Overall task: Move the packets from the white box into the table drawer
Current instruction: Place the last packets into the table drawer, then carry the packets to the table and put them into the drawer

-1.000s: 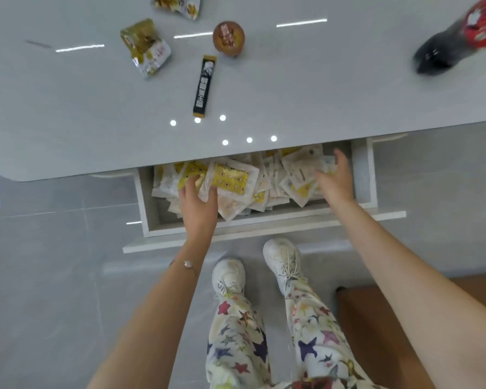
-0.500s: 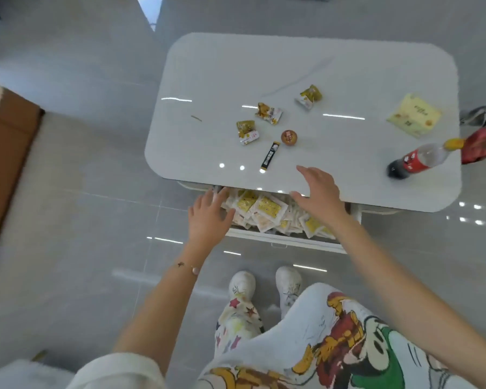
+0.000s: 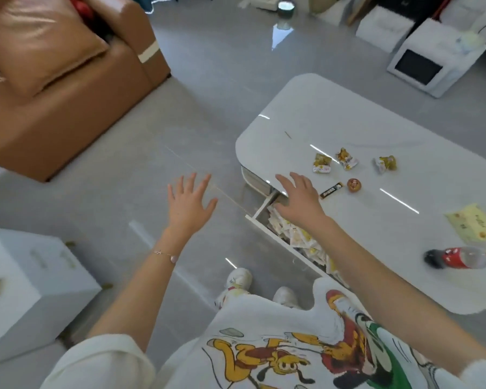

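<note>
Pretty bright and even overall, soft light and hardly any hard shadows, just a faint dark patch under the near edge of the table top (image 3: 334,113). That glossy top throws back thin white streaks, and the floor tiles (image 3: 213,60) mirror a bright patch far off. Motion blur all over (worst on the white box (image 3: 34,279) near left and the soda bottle (image 3: 460,258) right). The wide angle bows the brown sofa (image 3: 54,113).

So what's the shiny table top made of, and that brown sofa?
The table top looks like glossy white stone or a stone-look slab: bright light streaks mirror in it. The brown sofa looks like smooth leather or faux leather: soft sheen, creased cushion.
</note>
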A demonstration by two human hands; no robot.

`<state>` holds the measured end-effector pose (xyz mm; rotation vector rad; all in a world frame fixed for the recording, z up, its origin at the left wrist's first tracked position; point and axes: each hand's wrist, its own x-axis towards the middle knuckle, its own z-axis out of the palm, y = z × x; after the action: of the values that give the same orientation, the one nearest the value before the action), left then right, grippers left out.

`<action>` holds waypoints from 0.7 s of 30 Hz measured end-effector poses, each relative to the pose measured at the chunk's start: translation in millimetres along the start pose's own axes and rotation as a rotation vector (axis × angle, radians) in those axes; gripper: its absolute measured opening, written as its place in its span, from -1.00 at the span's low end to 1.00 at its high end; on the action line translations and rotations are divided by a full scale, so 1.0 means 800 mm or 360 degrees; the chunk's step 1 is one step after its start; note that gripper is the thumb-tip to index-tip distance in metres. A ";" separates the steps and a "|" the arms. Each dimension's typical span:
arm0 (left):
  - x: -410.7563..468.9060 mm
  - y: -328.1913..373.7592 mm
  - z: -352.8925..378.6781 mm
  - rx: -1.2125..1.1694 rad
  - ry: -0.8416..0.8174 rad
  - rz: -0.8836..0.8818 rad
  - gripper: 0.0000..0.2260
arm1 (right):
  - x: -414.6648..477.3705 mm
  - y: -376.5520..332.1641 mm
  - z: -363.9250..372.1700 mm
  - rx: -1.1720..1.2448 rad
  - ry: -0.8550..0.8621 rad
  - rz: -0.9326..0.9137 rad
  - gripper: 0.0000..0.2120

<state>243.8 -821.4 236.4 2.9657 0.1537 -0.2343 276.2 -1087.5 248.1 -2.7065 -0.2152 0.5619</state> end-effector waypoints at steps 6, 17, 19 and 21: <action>-0.044 -0.089 -0.045 -0.0099 0.0169 -0.0280 -0.44 | 0.027 -0.156 -0.008 -0.0240 -0.0037 -0.0448 -0.33; -0.075 -0.283 -0.121 -0.0164 0.0275 -0.0704 -0.43 | 0.072 -0.390 0.041 -0.0565 -0.0044 -0.0968 -0.33; -0.077 -0.314 -0.124 -0.0198 0.0277 -0.0770 -0.43 | 0.081 -0.424 0.054 -0.0598 -0.0085 -0.1011 -0.34; -0.079 -0.342 -0.125 -0.0226 0.0272 -0.0829 -0.43 | 0.093 -0.455 0.063 -0.0625 -0.0104 -0.1039 -0.35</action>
<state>164.8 -541.8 302.1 2.7437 0.9237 -0.0257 296.4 -719.5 317.8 -2.7294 -1.2822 0.4347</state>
